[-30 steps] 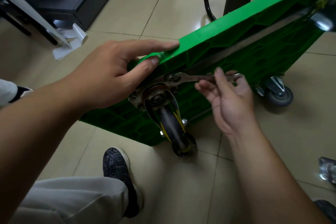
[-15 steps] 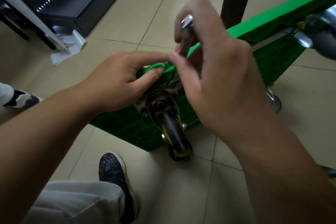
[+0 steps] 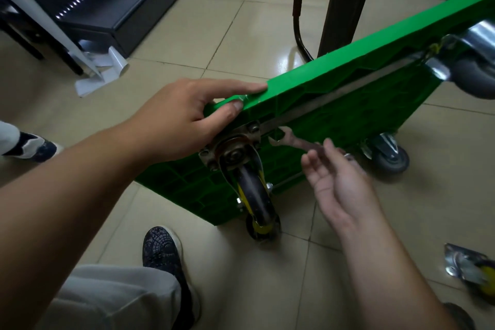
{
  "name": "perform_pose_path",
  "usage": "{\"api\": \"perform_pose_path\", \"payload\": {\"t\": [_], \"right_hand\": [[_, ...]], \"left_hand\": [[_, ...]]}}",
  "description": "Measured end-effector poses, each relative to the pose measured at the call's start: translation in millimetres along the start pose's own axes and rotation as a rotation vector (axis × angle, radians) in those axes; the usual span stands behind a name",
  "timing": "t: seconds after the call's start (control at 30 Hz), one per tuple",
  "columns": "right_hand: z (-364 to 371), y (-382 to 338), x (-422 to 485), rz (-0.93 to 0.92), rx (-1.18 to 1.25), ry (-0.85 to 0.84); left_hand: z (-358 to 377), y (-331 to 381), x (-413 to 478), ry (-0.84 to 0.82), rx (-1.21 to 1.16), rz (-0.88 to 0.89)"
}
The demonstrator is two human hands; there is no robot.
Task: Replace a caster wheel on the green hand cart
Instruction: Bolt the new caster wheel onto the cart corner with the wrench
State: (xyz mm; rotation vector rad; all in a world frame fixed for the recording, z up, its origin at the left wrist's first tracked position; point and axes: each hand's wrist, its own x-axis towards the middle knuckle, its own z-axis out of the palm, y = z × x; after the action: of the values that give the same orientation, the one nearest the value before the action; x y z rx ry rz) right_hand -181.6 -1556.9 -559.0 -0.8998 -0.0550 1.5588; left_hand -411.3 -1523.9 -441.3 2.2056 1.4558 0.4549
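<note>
Paper scraps (image 3: 93,80): white, lying on the tiled floor (image 3: 187,35) at far left, by a dark cabinet's foot.
Shoe (image 3: 163,252): dark and patterned, on the floor below the cart's near corner.
Left hand (image 3: 182,126): grips the cart's near top edge. The fingers (image 3: 241,87) lie straight and together along the rim, and the thumb presses the underside face just above the caster's plate.
Green hand cart (image 3: 361,83): tipped up on its long edge, with the ribbed underside facing the camera and the near lower corner on the floor.
Caster wheel (image 3: 254,195): black tread with a yellow hub, hanging from a metal mounting plate (image 3: 214,154) bolted at the near corner. It sits directly below the left thumb and well left of the right fingers.
Wrench (image 3: 292,142): its open-end head is just right of the plate. Whether it touches a bolt I cannot tell.
Right hand (image 3: 340,185): palm up and blurred, the fingers clamped loosely on the wrench handle.
Grey caster (image 3: 391,161): on the cart's far lower corner, resting on the floor.
Loose caster (image 3: 468,270): lying on the floor at the right edge.
</note>
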Motion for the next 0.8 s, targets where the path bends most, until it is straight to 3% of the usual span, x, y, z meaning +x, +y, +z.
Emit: {"api": "perform_pose_path", "payload": {"t": [0.23,0.5,0.6,0.8], "right_hand": [[-5,16,7,0.100,0.063,-0.020],[-12,-5,8,-0.036,0.069,-0.233],[-18,-17,6,-0.025,-0.013,-0.307],[-14,-42,-7,-0.099,-0.337,-0.216]], "left_hand": [[0,-4,2,-0.004,0.016,0.002],[2,-8,3,-0.011,0.023,0.042],[3,-10,4,-0.002,0.031,0.054],[3,-12,5,0.016,0.031,0.075]]}}
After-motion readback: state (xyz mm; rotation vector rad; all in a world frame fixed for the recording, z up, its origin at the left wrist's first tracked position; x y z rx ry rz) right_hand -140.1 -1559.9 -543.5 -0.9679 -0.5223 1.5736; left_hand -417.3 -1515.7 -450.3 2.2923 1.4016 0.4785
